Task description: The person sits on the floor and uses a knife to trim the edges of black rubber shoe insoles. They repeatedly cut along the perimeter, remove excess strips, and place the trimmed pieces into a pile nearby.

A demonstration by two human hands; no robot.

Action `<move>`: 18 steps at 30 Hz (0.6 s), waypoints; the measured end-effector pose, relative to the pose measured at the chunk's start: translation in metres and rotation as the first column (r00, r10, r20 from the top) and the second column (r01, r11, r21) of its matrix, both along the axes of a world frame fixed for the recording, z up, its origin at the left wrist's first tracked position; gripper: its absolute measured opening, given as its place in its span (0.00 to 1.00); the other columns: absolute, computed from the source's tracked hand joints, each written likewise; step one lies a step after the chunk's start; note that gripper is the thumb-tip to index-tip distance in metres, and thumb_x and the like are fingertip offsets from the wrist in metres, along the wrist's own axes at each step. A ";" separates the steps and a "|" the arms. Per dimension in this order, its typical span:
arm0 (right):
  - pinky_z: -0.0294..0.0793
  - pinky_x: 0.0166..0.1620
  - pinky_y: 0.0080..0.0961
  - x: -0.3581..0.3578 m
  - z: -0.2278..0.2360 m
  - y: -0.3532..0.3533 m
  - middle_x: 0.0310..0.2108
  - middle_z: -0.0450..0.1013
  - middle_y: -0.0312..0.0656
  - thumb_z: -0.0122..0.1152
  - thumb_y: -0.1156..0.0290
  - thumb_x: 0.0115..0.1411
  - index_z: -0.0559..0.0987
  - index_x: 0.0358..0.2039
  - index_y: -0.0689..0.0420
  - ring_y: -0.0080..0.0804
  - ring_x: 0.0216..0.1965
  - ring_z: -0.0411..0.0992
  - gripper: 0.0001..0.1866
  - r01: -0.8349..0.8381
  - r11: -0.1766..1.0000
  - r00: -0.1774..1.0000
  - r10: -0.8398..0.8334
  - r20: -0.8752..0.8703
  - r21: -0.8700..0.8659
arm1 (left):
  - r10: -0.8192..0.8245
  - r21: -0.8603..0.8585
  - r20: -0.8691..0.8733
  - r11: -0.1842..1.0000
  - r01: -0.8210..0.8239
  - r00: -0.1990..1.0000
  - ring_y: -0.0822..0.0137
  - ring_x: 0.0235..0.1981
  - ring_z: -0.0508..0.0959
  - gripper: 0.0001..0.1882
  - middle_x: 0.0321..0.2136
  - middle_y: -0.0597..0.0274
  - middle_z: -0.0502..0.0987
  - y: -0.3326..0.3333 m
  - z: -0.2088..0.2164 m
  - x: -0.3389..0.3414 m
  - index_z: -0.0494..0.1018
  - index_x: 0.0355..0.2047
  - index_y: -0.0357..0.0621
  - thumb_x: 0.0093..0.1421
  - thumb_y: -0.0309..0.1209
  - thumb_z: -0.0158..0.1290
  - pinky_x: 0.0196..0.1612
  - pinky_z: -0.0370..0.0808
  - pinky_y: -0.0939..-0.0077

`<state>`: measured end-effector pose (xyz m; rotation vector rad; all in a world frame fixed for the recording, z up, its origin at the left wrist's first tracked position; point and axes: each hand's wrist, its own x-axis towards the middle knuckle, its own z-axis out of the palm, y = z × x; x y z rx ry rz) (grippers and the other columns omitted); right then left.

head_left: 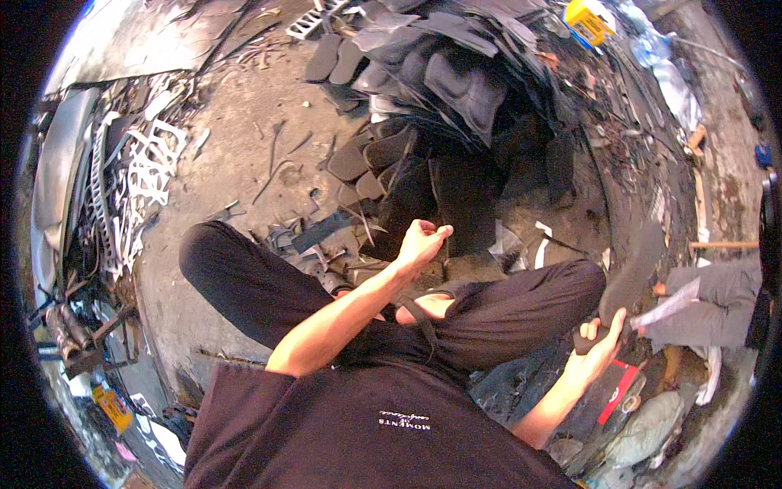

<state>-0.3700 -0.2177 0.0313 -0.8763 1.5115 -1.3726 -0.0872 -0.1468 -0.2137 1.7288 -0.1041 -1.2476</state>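
Note:
Out to the right, beside my knee, my right hand [601, 344] grips a long dark grey shoe sole [636, 265] by its near end. The sole stands up and away from my fingers, slightly blurred. My left hand [424, 242] is raised above my crossed legs, its fingers curled in and the thumb pointing right. Whatever may be inside those fingers is hidden. Below and beyond it lie dark rubber sheets [464, 200] and several cut sole shapes [350, 159].
A tall heap of black molded sheets [456, 77] rises ahead. White lattice offcuts [155, 163] and scraps pile up at left. A yellow box [590, 23] sits at far right. Another person's grey-clothed leg [705, 306] is close on my right.

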 end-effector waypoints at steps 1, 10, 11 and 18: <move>0.60 0.25 0.24 -0.018 -0.009 0.001 0.19 0.61 0.30 0.70 0.50 0.69 0.76 0.50 0.57 0.20 0.23 0.61 0.24 0.068 0.993 0.998 -0.067 0.018 -0.095 | -0.015 0.031 0.073 0.999 0.013 0.997 0.51 0.50 0.83 0.43 0.51 0.42 0.82 -0.016 -0.040 -0.016 0.68 0.59 0.27 0.58 0.50 0.72 0.56 0.80 0.60; 0.69 0.26 0.26 -0.164 -0.186 0.036 0.36 0.76 0.38 0.63 0.51 0.72 0.78 0.54 0.56 0.22 0.25 0.65 0.22 0.593 0.792 0.799 -0.601 0.020 0.145 | 0.076 -0.197 -0.161 0.975 -0.108 0.984 0.65 0.43 0.84 0.25 0.42 0.57 0.87 -0.045 -0.155 -0.012 0.79 0.55 0.35 0.59 0.31 0.70 0.50 0.80 0.69; 0.68 0.25 0.26 -0.140 -0.170 0.037 0.34 0.74 0.37 0.63 0.52 0.73 0.78 0.54 0.56 0.21 0.24 0.64 0.21 0.549 0.830 0.834 -0.552 0.004 0.098 | 0.043 -0.188 -0.154 0.980 -0.072 0.987 0.67 0.42 0.83 0.23 0.42 0.58 0.87 -0.038 -0.147 -0.012 0.79 0.55 0.36 0.60 0.30 0.69 0.49 0.80 0.70; 0.60 0.19 0.23 0.049 -0.023 0.028 0.21 0.68 0.31 0.49 0.41 0.76 0.77 0.60 0.63 0.18 0.14 0.58 0.34 -0.344 0.927 0.938 0.335 0.088 0.147 | 0.090 -0.231 0.393 0.973 0.004 0.915 0.68 0.40 0.82 0.17 0.41 0.59 0.86 0.072 0.087 0.005 0.81 0.53 0.40 0.63 0.26 0.65 0.50 0.78 0.73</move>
